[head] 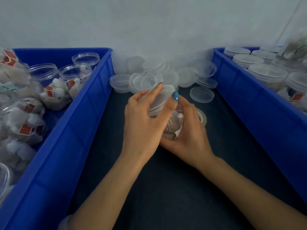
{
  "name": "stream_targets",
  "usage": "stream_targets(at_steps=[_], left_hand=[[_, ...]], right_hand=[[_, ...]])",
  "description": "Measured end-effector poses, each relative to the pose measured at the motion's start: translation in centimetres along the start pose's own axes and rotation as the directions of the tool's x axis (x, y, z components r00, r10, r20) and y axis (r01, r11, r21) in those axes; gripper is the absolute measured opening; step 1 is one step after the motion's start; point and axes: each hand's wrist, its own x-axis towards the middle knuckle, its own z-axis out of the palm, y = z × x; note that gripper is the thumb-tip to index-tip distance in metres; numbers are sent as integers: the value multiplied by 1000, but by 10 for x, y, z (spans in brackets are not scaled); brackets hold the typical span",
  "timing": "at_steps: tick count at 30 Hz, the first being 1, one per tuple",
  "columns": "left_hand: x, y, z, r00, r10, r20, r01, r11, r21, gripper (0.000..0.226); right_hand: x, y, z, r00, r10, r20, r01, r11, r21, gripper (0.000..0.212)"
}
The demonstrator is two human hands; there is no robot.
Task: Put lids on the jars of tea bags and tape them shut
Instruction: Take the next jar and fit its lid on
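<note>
While my left hand (144, 123) grips the lid (160, 100) against the tilted jar (172, 128) that my right hand (191, 136) cradles above the tabletop (166, 188), risk: lid seats crooked, tea bags (176, 120) spill. Tape roll (201, 116) just behind. Left bin (69, 130): open filled jars. Right bin (249, 113): lidded jars. Farthest: loose lids (166, 72).

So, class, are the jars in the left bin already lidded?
No: the jars in the left bin show open mouths, no lids.

From my head, the single camera looked forward and down, close over the dark table (166, 188), toward the wall (149, 22).
</note>
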Motion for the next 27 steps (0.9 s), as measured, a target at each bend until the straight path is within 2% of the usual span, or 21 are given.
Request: stream_targets(at_steps=[5,10,14,17,19,21,22,24,26,27], left_hand=[[4,-1,-3,999,35,15,-34,996,-81,65],[9,-2,-9,994,58,97,-41,984,-171,58],[12,-5,-14,979,99,179,-60,976,-207,50],[16,-12,-21,955,132,266,-55,959,-278,48],[18,-19,-22,953,109,284,-11,946,-324,56],[18,-25,-20,964,54,260,49,926,-374,66],[18,-26,-18,971,30,236,73,908,-412,69],[17,-27,-16,986,7,169,74,880,-469,76],[18,-26,-14,993,21,119,38,884,-466,78],[18,-25,-13,993,31,111,23,890,-456,78]], right_hand=[[6,3,-7,996,-4,94,-10,989,149,97],[12,7,-18,952,34,303,-143,928,344,91],[15,7,-23,905,26,425,-252,837,485,80],[18,12,-25,843,50,535,-373,771,516,75],[20,15,-26,776,63,628,-487,693,532,73],[19,13,-25,742,70,666,-544,643,539,72],[18,11,-24,751,85,654,-542,644,540,72],[16,6,-19,826,158,542,-473,716,513,74],[13,1,-14,924,208,321,-333,851,406,82],[11,-3,-12,957,215,194,-265,920,290,89]])
